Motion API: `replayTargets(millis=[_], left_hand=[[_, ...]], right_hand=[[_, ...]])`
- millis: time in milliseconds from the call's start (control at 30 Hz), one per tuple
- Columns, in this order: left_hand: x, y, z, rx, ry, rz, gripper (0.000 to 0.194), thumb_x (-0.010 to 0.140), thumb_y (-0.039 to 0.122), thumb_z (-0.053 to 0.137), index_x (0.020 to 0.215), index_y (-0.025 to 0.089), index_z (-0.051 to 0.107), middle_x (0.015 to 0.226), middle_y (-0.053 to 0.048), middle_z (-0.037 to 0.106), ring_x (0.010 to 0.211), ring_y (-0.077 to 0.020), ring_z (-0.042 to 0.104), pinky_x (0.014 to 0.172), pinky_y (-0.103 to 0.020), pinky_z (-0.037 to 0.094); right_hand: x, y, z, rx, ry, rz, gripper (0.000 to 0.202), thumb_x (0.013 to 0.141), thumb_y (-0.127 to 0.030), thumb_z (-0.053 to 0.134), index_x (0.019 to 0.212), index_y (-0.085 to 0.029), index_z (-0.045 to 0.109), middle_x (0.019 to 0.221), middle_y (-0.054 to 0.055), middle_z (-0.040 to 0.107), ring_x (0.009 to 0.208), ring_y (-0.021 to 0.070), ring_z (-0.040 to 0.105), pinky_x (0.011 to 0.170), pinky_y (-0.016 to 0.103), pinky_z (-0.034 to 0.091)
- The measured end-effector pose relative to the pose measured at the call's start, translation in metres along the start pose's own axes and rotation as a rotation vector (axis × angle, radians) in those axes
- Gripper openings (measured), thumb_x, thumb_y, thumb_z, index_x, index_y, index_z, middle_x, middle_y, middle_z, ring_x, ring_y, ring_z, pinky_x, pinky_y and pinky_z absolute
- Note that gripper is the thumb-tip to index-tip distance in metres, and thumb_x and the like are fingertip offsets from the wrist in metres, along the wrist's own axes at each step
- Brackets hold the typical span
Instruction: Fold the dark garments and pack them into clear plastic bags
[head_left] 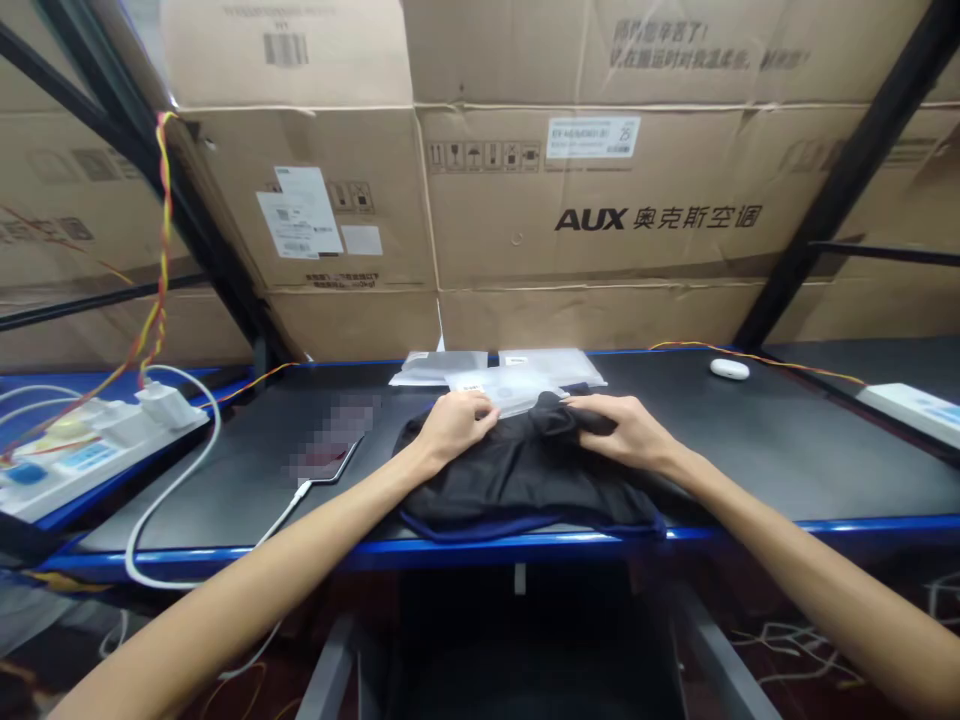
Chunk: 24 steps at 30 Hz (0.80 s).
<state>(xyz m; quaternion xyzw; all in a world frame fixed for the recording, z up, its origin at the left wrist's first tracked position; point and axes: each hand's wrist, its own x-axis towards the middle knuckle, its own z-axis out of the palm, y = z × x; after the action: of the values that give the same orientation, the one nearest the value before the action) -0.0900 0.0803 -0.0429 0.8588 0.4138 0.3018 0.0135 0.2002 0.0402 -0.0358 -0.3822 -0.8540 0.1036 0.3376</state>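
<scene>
A soft black cloth item (517, 480) with dark blue trim lies rumpled at the table's front edge. My left hand (457, 425) is closed at its upper left, fingers curled on the cloth beside a clear plastic packet (510, 380). On the other side, my right hand (630, 430) pinches a bunched fold of the cloth between thumb and fingers. The clear packet sits just behind the cloth, partly covered by it. Whether the left fingertips also touch the packet is hidden.
Two more clear packets, a left one (439, 367) and a right one (562, 362), lie behind. A charging phone (337, 450) is to the left, near a power strip (97, 450). A white earbud case (729, 369) and another power strip (919, 415) lie right. Cardboard (525, 250) stands behind.
</scene>
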Motion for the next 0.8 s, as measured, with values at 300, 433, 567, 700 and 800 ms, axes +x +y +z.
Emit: replayTargets(millis=[300, 433, 567, 700, 800], left_hand=[[-0.004, 0.001, 0.004, -0.105, -0.006, 0.138, 0.035, 0.083, 0.013, 0.062, 0.117, 0.019, 0.071, 0.123, -0.007, 0.069, 0.110, -0.0226, 0.067, 0.098, -0.033, 0.054], [-0.004, 0.004, 0.003, -0.139, -0.037, 0.147, 0.040, 0.083, 0.015, 0.060, 0.120, 0.021, 0.070, 0.128, -0.006, 0.067, 0.114, -0.0223, 0.066, 0.099, -0.033, 0.054], [-0.006, 0.004, 0.002, -0.115, 0.005, 0.126, 0.032, 0.088, 0.019, 0.055, 0.114, 0.021, 0.073, 0.120, -0.006, 0.071, 0.107, -0.0215, 0.069, 0.098, -0.033, 0.054], [-0.009, 0.000, -0.003, 0.037, -0.055, 0.156, 0.025, 0.091, 0.024, 0.055, 0.103, 0.021, 0.076, 0.117, -0.007, 0.071, 0.100, -0.0226, 0.071, 0.093, -0.034, 0.056], [-0.010, -0.003, -0.008, 0.125, -0.156, 0.226, 0.027, 0.091, 0.019, 0.052, 0.106, 0.020, 0.074, 0.124, -0.009, 0.066, 0.102, -0.0233, 0.070, 0.091, -0.034, 0.057]], right_hand=[[0.022, -0.025, 0.020, -0.004, -0.162, -0.235, 0.038, 0.082, -0.023, 0.064, 0.120, -0.025, 0.069, 0.130, 0.008, 0.067, 0.118, 0.0277, 0.064, 0.103, 0.045, 0.050], [0.031, -0.020, 0.028, 0.045, -0.250, -0.231, 0.039, 0.084, -0.023, 0.061, 0.123, -0.026, 0.067, 0.128, 0.007, 0.068, 0.119, 0.0262, 0.062, 0.105, 0.045, 0.048], [0.030, -0.013, 0.029, 0.067, -0.227, -0.141, 0.049, 0.086, -0.021, 0.056, 0.134, -0.025, 0.060, 0.136, 0.007, 0.063, 0.126, 0.0262, 0.059, 0.109, 0.046, 0.045], [0.032, -0.011, 0.030, 0.015, -0.183, -0.079, 0.052, 0.085, -0.020, 0.055, 0.137, -0.024, 0.055, 0.139, 0.010, 0.061, 0.127, 0.0287, 0.057, 0.109, 0.049, 0.044], [0.038, -0.013, 0.032, -0.045, -0.159, -0.041, 0.044, 0.087, -0.018, 0.055, 0.130, -0.022, 0.057, 0.130, 0.011, 0.065, 0.120, 0.0293, 0.061, 0.104, 0.048, 0.048]])
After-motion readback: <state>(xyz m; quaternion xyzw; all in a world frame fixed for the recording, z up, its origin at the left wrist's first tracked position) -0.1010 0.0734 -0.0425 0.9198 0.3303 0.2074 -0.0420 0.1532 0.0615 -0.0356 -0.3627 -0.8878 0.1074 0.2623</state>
